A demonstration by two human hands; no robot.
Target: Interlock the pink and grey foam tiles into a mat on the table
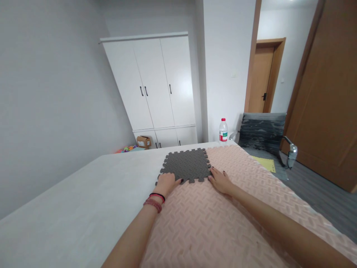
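Observation:
A dark grey foam mat tile (186, 163) with jigsaw-toothed edges lies at the far end of a pink textured foam mat (200, 219). My left hand (166, 182), with bracelets at the wrist, is on the tile's near left corner. Its fingers are curled, their tips hidden, and the thumb stretches along the near edge. At the near right corner rests my right hand (220, 180), flat and with fingers apart. Those fingertips touch the tile's toothed right edge, while the palm lies on the pink mat.
Both mats are on a white tabletop (92, 201). A clear bottle with a red cap (223, 131) stands at the far edge. Beyond are a white cabinet (164, 85) and a cardboard box (143, 142). To the right is a black chair (262, 132) holding a yellow sheet (264, 163).

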